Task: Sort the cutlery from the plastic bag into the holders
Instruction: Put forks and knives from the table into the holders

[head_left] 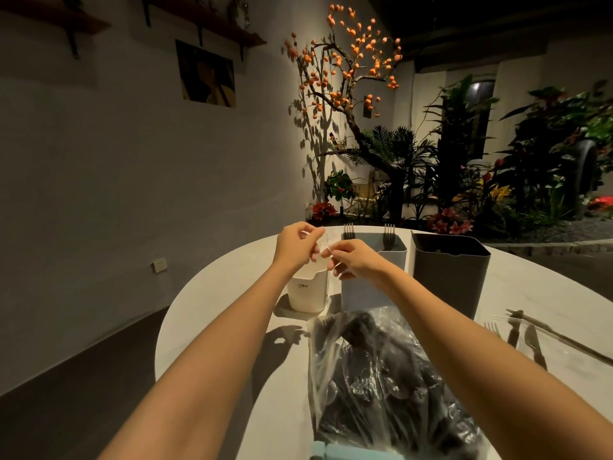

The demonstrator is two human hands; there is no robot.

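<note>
Nearest, the plastic bag (still full of dark cutlery) is lying on the desk. Beyond it, left hand and right hand are pinching a clear utensil directly above the white holder.

bare tabletop left of white holder, dark holder blocking right
</note>
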